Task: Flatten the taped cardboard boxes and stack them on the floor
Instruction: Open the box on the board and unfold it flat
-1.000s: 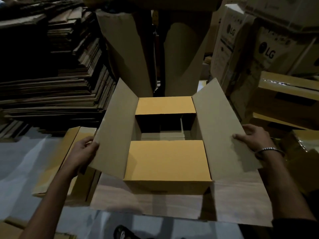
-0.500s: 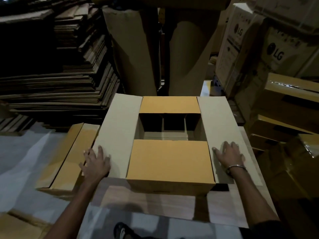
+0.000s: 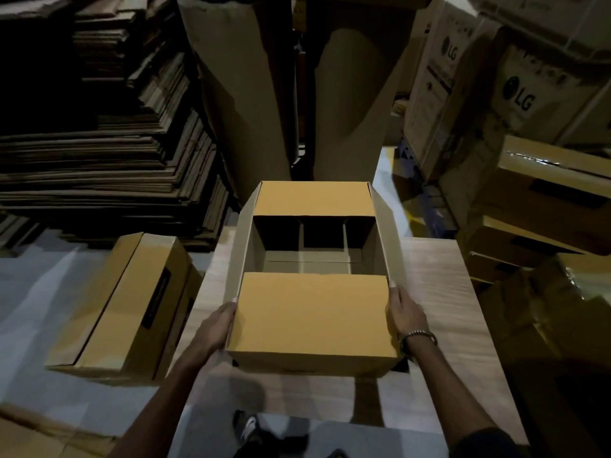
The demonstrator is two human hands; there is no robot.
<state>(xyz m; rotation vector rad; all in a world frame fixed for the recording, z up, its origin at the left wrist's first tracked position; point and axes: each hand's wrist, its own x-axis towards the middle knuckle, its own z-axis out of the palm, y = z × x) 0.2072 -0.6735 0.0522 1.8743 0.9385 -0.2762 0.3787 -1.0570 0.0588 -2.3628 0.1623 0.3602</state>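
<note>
A tall stack of flattened cardboard (image 3: 109, 153) is seen at the far left, printed cartons (image 3: 515, 87) and tan boxes crowd the right, and two upright cardboard sheets (image 3: 251, 94) close off the back. A second closed box (image 3: 132, 305) lies just left on the floor (image 3: 43, 292). The open box (image 3: 314, 282) sits on a wood-grain table (image 3: 439, 292), its smooth end flaps folded in. It is gripped at both near sides by the left hand (image 3: 215, 325) and right hand (image 3: 405, 312), fingers curled over the upright side flaps. Bare table is left to the right.
</note>
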